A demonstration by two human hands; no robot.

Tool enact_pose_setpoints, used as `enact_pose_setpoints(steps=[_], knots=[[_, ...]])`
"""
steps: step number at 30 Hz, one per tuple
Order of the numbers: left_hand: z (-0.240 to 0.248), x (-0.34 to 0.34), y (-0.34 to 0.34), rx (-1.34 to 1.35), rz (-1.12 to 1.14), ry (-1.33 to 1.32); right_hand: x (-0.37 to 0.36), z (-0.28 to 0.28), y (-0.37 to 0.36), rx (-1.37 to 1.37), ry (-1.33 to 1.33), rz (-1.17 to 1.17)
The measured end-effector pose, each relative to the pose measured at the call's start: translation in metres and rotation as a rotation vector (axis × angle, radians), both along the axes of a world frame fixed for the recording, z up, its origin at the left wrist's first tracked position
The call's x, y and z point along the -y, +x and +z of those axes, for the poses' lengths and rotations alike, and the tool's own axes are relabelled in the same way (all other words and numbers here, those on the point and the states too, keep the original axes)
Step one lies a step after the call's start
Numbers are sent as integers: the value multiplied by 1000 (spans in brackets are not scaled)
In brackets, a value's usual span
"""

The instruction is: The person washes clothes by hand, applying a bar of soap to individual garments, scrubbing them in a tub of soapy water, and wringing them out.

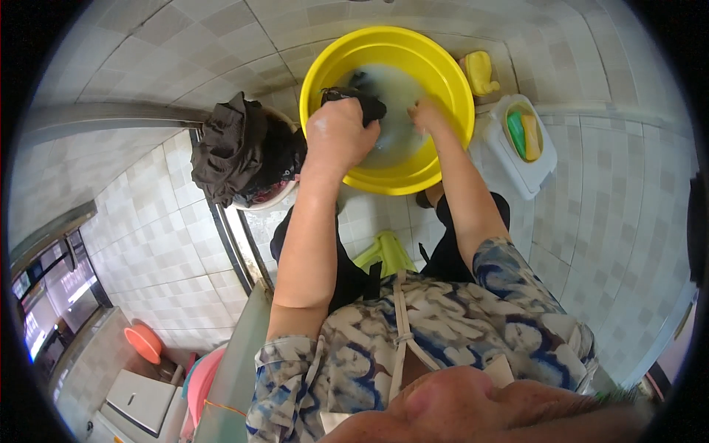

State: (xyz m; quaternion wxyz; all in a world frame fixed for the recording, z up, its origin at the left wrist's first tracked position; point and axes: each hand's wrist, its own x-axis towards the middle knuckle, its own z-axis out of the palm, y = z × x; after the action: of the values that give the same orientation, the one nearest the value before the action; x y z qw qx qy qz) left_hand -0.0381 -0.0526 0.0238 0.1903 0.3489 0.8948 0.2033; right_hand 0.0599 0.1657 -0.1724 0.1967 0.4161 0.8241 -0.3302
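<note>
Well, black cloth (374, 110) in left hand (339, 133).

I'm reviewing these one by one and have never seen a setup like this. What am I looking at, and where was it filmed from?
No machine here: these are a person's bare hands, seen by a wide fisheye camera on their head, looking down. That is why edges bend; picture left is the person's left. Below the hands sits a yellow basin of cloudy water on a tiled floor. The left hand holds dark cloth. The right hand is at the water; whether it grips anything is unclear. Dark clothes are heaped at left; a white container stands at right.
</note>
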Motion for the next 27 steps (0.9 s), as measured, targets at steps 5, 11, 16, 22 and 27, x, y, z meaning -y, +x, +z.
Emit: enact_pose_setpoints(steps=[5,11,16,22,27], knots=[[2,-19,5,7,-59,1,-36,-95,41,121,-121,-303],[-8,0,-5,48,-61,-64,-35,-11,3,85,-268,-191],[-7,-14,4,75,-119,-90,-33,141,-4,-266,-133,-150],[-27,-28,16,45,-162,-151,-10,224,28,-705,-180,-191],[-20,-44,20,192,-99,28,6,233,24,-1188,-586,-446]])
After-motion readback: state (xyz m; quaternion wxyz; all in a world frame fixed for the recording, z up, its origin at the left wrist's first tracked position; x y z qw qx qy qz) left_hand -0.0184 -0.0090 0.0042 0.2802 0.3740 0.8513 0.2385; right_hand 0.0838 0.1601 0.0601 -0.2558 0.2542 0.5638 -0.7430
